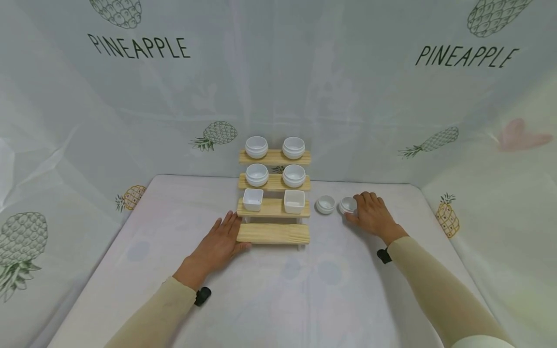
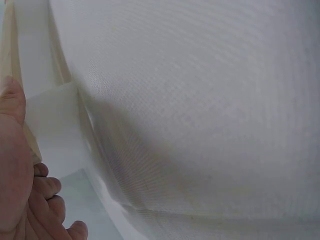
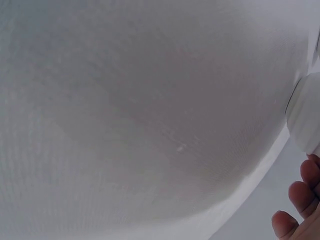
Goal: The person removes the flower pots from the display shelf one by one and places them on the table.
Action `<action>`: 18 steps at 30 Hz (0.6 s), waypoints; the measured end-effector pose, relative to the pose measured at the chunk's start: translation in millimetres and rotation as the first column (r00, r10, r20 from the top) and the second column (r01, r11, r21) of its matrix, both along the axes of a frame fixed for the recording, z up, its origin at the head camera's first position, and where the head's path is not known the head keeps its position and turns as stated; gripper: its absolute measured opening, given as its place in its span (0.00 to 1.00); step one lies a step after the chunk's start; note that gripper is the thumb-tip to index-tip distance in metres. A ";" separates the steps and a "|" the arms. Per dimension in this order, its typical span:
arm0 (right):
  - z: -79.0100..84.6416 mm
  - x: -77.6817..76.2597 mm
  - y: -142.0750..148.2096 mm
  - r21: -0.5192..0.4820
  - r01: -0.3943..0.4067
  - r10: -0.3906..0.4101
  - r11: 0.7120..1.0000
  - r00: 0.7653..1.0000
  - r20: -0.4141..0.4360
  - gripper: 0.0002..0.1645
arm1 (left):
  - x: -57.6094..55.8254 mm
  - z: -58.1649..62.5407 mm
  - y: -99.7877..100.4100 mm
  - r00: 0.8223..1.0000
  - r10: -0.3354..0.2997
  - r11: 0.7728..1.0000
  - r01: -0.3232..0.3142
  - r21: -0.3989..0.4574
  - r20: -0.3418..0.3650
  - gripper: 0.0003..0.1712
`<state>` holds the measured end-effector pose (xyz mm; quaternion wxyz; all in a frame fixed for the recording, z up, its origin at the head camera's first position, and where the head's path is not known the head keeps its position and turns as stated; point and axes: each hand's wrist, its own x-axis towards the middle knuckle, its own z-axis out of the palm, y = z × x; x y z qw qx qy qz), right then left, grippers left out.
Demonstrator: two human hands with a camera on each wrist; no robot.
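"So, where is the small white bowl (image 1: pixel 346 205) sitting?"

"On the table (image 1: pixel 339 299), and the right hand (image 1: pixel 373 215) is pinching it between thumb and fingers; a matching bowl (image 1: pixel 325 205) is standing just beside it."

"And the left hand (image 1: pixel 217 246)?"

"It's touching the left edge of the wooden stand (image 1: pixel 273 234), fingers lying nearly straight, thumb reaching its front."

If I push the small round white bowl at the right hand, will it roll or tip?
The small round white bowl probably won't roll, since it sits upright. Being low and squat, it should resist tipping. Its smooth-looking surface might slip against the right hand.
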<state>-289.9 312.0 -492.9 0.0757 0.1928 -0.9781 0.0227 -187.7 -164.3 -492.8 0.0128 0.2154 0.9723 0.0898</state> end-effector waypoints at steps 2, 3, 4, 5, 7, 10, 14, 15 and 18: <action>-1.0 -1.2 -0.6 -0.004 0.002 -0.002 1.000 1.000 0.005 0.37 | 0.3 -0.1 -0.4 1.000 0.002 1.000 -0.002 0.001 -0.002 0.53; -1.4 -1.8 -0.9 -0.006 0.002 -0.002 1.000 1.000 0.007 0.37 | 0.4 0.1 -0.5 1.000 0.002 1.000 -0.002 0.002 -0.003 0.53; -1.9 -2.3 -1.2 -0.009 0.003 -0.003 1.000 1.000 0.010 0.37 | 0.4 0.1 -0.5 1.000 0.002 1.000 -0.002 0.003 -0.004 0.53; -2.2 -2.7 -1.6 -0.012 0.004 -0.004 1.000 1.000 0.013 0.37 | 0.3 0.1 -0.5 1.000 0.001 1.000 -0.001 0.006 -0.004 0.53; -2.4 -2.9 -2.1 -0.016 0.008 -0.008 1.000 1.000 0.018 0.37 | 0.4 0.0 -0.6 1.000 0.000 1.000 0.000 0.008 -0.005 0.53; -2.1 -3.0 -2.6 -0.018 0.013 -0.012 1.000 1.000 0.026 0.37 | 0.4 0.5 -0.2 1.000 -0.002 1.000 0.002 0.010 -0.009 0.53; -2.1 -3.3 -2.7 -0.016 0.014 -0.014 1.000 1.000 0.028 0.38 | 0.9 1.6 0.3 1.000 -0.003 1.000 0.003 0.011 -0.010 0.53; -2.3 -3.4 -2.7 -0.015 0.014 -0.013 1.000 1.000 0.027 0.38 | 1.0 1.7 0.3 1.000 -0.003 1.000 0.003 0.011 -0.010 0.53; -2.5 -3.4 -3.1 -0.017 0.012 -0.012 1.000 1.000 0.026 0.38 | 1.0 1.6 0.2 1.000 -0.005 1.000 0.006 0.016 -0.011 0.53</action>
